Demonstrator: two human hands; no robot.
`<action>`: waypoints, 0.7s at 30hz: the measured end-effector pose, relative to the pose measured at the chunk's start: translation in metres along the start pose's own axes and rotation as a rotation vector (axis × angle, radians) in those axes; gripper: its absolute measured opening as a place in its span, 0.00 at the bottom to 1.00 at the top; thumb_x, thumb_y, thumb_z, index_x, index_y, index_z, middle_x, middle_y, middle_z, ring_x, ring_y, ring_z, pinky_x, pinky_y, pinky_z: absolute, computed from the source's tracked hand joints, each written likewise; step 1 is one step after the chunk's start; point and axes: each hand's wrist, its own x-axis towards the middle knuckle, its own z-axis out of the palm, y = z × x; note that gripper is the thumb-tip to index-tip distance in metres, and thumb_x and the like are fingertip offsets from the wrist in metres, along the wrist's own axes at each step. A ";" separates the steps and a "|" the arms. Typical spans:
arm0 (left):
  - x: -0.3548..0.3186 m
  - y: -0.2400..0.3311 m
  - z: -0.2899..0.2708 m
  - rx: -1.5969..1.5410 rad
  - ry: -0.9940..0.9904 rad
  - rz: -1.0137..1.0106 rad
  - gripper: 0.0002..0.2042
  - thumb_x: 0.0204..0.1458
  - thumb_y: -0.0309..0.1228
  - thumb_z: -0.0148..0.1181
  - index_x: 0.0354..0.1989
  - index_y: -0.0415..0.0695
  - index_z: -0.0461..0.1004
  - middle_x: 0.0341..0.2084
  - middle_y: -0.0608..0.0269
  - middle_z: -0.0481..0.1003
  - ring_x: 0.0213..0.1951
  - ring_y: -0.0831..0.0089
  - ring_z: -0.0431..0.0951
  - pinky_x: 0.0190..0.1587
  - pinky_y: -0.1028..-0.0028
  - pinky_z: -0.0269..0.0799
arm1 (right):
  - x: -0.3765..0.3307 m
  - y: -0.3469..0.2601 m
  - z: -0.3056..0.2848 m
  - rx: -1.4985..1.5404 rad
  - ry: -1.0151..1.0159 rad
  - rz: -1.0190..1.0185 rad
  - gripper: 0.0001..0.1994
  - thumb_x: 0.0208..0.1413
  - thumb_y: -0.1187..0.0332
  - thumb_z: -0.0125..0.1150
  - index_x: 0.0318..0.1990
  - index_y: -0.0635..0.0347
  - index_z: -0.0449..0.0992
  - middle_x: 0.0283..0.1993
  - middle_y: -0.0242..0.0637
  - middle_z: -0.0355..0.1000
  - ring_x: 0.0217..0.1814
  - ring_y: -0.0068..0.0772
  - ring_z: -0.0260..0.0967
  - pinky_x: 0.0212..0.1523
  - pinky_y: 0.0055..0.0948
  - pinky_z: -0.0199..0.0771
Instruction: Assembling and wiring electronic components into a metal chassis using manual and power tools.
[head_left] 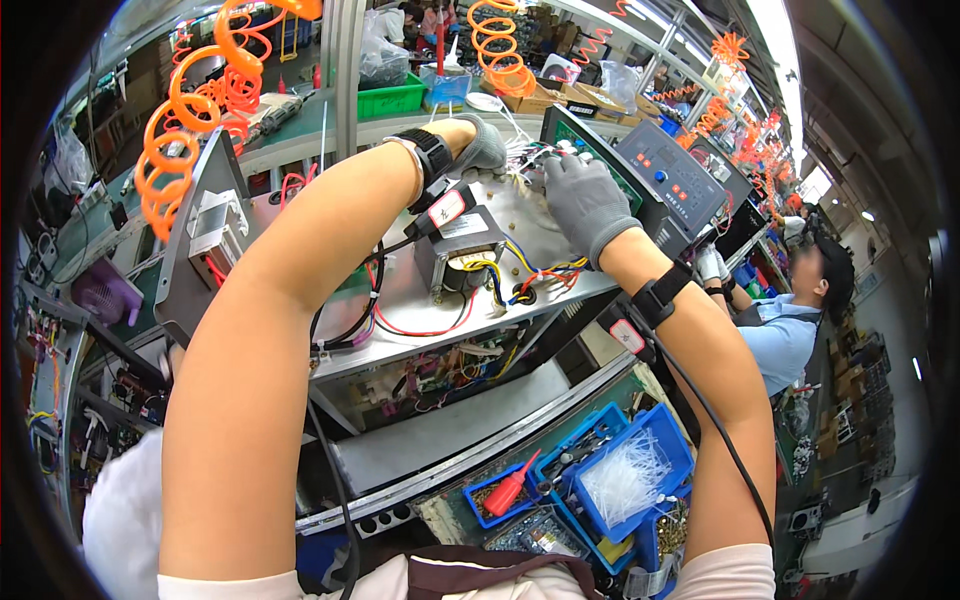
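Note:
Both my hands wear grey gloves and reach into an open metal chassis. My left hand is bent over at the chassis's far side, left of a bundle of white wires; its fingertips are mostly hidden. At the bundle's right end, my right hand has its fingers bent and closed on the white wires, beside an upright green circuit board. Nearer to me, a transformer with yellow, blue and red leads stands on the metal plate.
Blue bins below hold white cable ties, a red bottle and screws. A control panel stands at the right, near a co-worker. Orange coiled hoses hang at the left. A green bin sits behind.

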 end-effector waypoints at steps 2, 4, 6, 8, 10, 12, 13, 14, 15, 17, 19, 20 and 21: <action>-0.008 -0.003 -0.010 -0.007 -0.019 0.030 0.08 0.49 0.29 0.49 0.19 0.47 0.69 0.12 0.72 0.65 0.11 0.82 0.59 0.13 0.80 0.52 | -0.002 0.004 0.000 0.107 0.010 0.088 0.10 0.43 0.72 0.54 0.35 0.64 0.72 0.41 0.40 0.65 0.42 0.35 0.65 0.36 0.30 0.68; -0.012 -0.007 -0.017 -0.170 0.062 0.017 0.08 0.50 0.29 0.46 0.21 0.47 0.68 0.12 0.73 0.64 0.11 0.83 0.59 0.13 0.81 0.53 | -0.007 0.011 -0.012 -0.010 0.115 0.014 0.11 0.41 0.72 0.55 0.35 0.64 0.71 0.38 0.40 0.65 0.39 0.35 0.66 0.33 0.30 0.70; -0.020 -0.005 -0.024 -0.287 0.034 0.016 0.07 0.52 0.29 0.44 0.24 0.47 0.68 0.11 0.74 0.64 0.10 0.84 0.59 0.12 0.82 0.53 | -0.002 0.021 -0.037 0.003 -0.039 0.057 0.13 0.39 0.72 0.56 0.37 0.64 0.71 0.37 0.39 0.65 0.41 0.35 0.65 0.36 0.32 0.67; -0.031 0.005 -0.022 -0.387 0.103 0.031 0.08 0.54 0.30 0.42 0.25 0.47 0.67 0.11 0.75 0.63 0.10 0.85 0.57 0.11 0.84 0.51 | 0.002 0.037 -0.044 -0.134 0.055 0.050 0.14 0.37 0.71 0.56 0.37 0.62 0.71 0.38 0.38 0.66 0.44 0.36 0.64 0.39 0.33 0.64; -0.017 -0.004 -0.026 -0.431 0.055 0.048 0.09 0.55 0.31 0.40 0.24 0.48 0.66 0.11 0.76 0.62 0.09 0.86 0.56 0.10 0.85 0.50 | 0.010 0.041 -0.044 -0.171 0.070 0.066 0.15 0.36 0.71 0.56 0.36 0.61 0.72 0.38 0.37 0.66 0.46 0.36 0.63 0.41 0.33 0.60; -0.030 0.002 -0.022 -0.532 0.071 0.075 0.10 0.55 0.31 0.40 0.24 0.48 0.66 0.11 0.77 0.62 0.09 0.86 0.56 0.10 0.85 0.51 | 0.017 0.039 -0.048 -0.176 -0.046 0.049 0.15 0.37 0.71 0.56 0.37 0.60 0.72 0.38 0.38 0.66 0.46 0.36 0.63 0.41 0.33 0.61; -0.022 0.000 -0.023 -0.522 0.056 0.067 0.10 0.55 0.32 0.40 0.25 0.48 0.67 0.11 0.76 0.63 0.09 0.86 0.57 0.10 0.85 0.52 | 0.020 0.037 -0.044 -0.205 -0.030 0.034 0.10 0.43 0.70 0.54 0.35 0.59 0.76 0.38 0.37 0.68 0.45 0.34 0.64 0.40 0.36 0.61; -0.024 0.002 -0.023 -0.524 0.058 0.069 0.10 0.55 0.32 0.40 0.25 0.48 0.67 0.11 0.76 0.63 0.09 0.86 0.57 0.10 0.85 0.52 | 0.022 0.035 -0.041 -0.208 -0.029 0.033 0.10 0.43 0.70 0.54 0.35 0.59 0.76 0.38 0.37 0.68 0.45 0.34 0.64 0.40 0.36 0.61; -0.026 0.005 -0.021 -0.525 0.058 0.071 0.10 0.55 0.32 0.41 0.26 0.47 0.67 0.11 0.76 0.64 0.09 0.85 0.58 0.10 0.85 0.52 | 0.025 0.034 -0.038 -0.191 -0.043 0.064 0.10 0.44 0.70 0.54 0.35 0.59 0.76 0.38 0.37 0.68 0.45 0.34 0.65 0.40 0.36 0.62; -0.027 0.007 -0.022 -0.545 0.044 0.091 0.09 0.55 0.32 0.41 0.27 0.46 0.69 0.12 0.74 0.66 0.09 0.85 0.59 0.10 0.85 0.54 | 0.027 0.033 -0.039 -0.178 -0.060 0.089 0.10 0.45 0.69 0.54 0.36 0.59 0.76 0.38 0.38 0.68 0.44 0.36 0.67 0.37 0.36 0.65; -0.018 0.001 -0.024 -0.509 0.061 0.097 0.09 0.55 0.31 0.42 0.27 0.46 0.69 0.12 0.74 0.66 0.09 0.85 0.59 0.10 0.85 0.54 | 0.027 0.033 -0.036 -0.074 -0.102 0.100 0.10 0.42 0.70 0.56 0.35 0.60 0.75 0.39 0.40 0.68 0.42 0.39 0.68 0.38 0.37 0.68; -0.022 0.002 -0.023 -0.472 0.072 0.102 0.09 0.55 0.30 0.42 0.28 0.45 0.69 0.12 0.74 0.66 0.09 0.85 0.60 0.10 0.85 0.55 | 0.027 0.034 -0.033 0.031 -0.148 0.112 0.11 0.39 0.71 0.57 0.34 0.62 0.73 0.39 0.42 0.67 0.41 0.43 0.69 0.39 0.39 0.70; -0.026 0.003 -0.023 -0.495 0.091 0.097 0.08 0.55 0.30 0.43 0.29 0.45 0.69 0.12 0.73 0.67 0.10 0.85 0.61 0.11 0.85 0.56 | 0.022 0.036 -0.031 0.030 -0.122 0.097 0.13 0.38 0.70 0.57 0.36 0.60 0.73 0.37 0.43 0.68 0.38 0.46 0.70 0.39 0.40 0.71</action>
